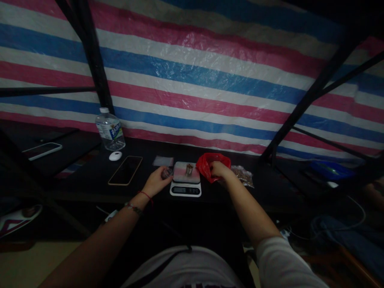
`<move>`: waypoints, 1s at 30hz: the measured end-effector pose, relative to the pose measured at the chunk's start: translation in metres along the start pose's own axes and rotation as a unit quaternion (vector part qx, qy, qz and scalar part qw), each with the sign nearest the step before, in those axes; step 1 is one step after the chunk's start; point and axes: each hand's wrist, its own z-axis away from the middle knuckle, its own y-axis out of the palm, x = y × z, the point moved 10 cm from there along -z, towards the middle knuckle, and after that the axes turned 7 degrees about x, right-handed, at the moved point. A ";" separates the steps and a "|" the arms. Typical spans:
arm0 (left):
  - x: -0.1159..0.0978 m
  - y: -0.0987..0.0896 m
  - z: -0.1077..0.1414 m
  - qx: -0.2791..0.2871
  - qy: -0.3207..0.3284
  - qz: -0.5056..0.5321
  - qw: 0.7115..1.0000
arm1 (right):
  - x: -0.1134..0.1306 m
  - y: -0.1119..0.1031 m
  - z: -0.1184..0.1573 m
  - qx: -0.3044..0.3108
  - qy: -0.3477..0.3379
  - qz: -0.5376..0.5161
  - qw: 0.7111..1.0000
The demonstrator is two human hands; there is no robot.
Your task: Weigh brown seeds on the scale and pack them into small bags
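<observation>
My left hand (156,181) is closed around a small dark, roundish, slightly see-through object (166,173), just left of a white digital kitchen scale (186,191). A small metal cup (189,170) filled with brownish bits stands on the scale's platform. To the right of the scale, my right hand (220,170) reaches into an opened red plastic bag (205,167). The bag hides its fingertips, and what they touch cannot be seen. Beside that bag lies a clear plastic bag (243,176) of brown bits. Small clear plastic bags (163,161) lie behind my left hand.
On the black table's left side are a phone (125,171), a white rounded case (115,156) and a clear plastic bottle (110,130). Another phone (43,150) lies further left. Dark metal posts (93,52) stand on both sides, before a striped plastic sheet (192,80).
</observation>
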 end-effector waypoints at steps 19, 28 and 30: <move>0.002 0.001 0.000 0.008 -0.015 0.006 1.000 | -0.003 -0.001 -0.005 0.019 -0.033 -0.006 0.999; 0.001 0.001 0.000 0.005 -0.007 -0.015 1.000 | 0.015 -0.002 -0.002 -0.008 -0.045 0.026 0.999; 0.002 0.001 0.000 0.005 -0.006 -0.015 1.000 | 0.015 -0.003 -0.003 -0.008 -0.046 0.028 0.999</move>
